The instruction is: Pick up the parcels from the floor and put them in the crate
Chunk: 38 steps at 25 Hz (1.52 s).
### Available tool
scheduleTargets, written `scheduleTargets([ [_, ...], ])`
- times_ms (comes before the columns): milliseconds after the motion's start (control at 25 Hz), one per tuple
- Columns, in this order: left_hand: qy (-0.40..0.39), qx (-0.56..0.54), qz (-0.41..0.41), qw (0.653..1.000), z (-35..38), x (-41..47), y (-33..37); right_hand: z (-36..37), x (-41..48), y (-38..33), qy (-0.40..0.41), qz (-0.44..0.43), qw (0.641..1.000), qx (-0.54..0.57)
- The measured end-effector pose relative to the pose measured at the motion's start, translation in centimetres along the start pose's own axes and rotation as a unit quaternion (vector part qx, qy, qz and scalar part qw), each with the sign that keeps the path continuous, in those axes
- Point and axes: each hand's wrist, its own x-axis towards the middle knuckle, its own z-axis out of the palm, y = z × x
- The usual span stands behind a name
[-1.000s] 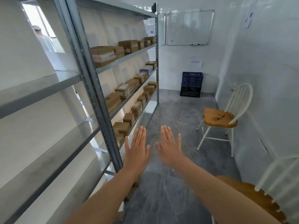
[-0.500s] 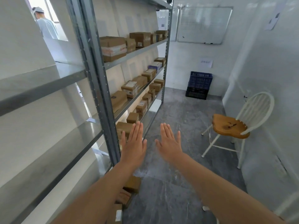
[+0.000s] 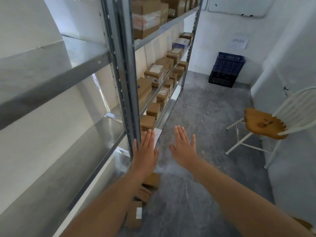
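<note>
A: What is on the left?
B: A metal rack [image 3: 124, 82], its shelves lined with cardboard boxes [image 3: 154, 74].

A: And the left hand [image 3: 145, 154]?
B: Held out flat, palm down, with the fingers straight and together. It grasps nothing. Its edge lies against the rack's post in this view; I cannot tell whether it touches.

A: Where are the parcels [image 3: 134, 214]?
B: On the grey floor [image 3: 196, 202] at the foot of the rack, below the left forearm, which hides part of them. Three brown ones show, the nearest with a white label.

A: The right hand [image 3: 184, 147]?
B: Also flat and released, fingers spread a little, just beside the left.

A: And further right?
B: A blue crate [image 3: 228, 64] sits on a black crate [image 3: 222, 80] by the far wall, well apart from the parcels. A white chair [image 3: 263, 124] with a wooden seat stands by the right wall.
</note>
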Motion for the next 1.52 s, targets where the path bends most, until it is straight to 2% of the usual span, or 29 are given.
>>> scheduleTargets([
  [120,-0.014,0.008,-0.013,1.000,2.4,0.3,-1.7,1.7,1.4,0.0,-0.015,-0.009,1.000,-0.009],
  [440,-0.086,-0.053,-0.070,0.992,6.0,3.6,-2.4,4.1,7.6,3.2,-0.071,-0.013,0.997,-0.016],
  [600,-0.104,-0.089,-0.103,0.985,7.1,7.2,-1.2,3.8,12.4,6.4,-0.083,-0.021,0.996,0.020],
  [840,-0.118,-0.106,-0.179,0.971,10.7,9.8,0.9,6.6,18.0,12.1,-0.143,-0.012,0.989,0.038],
  [1160,-0.168,-0.092,-0.278,0.941,20.5,8.2,-1.7,16.9,20.9,17.8,-0.246,0.017,0.969,0.002],
  [1280,-0.212,-0.113,-0.295,0.925,26.6,7.3,-4.0,23.2,20.7,20.0,-0.291,0.030,0.956,-0.012],
  [1520,-0.242,-0.145,-0.316,0.906,40.2,4.9,-9.7,37.5,20.1,22.9,-0.362,0.074,0.929,-0.027],
])
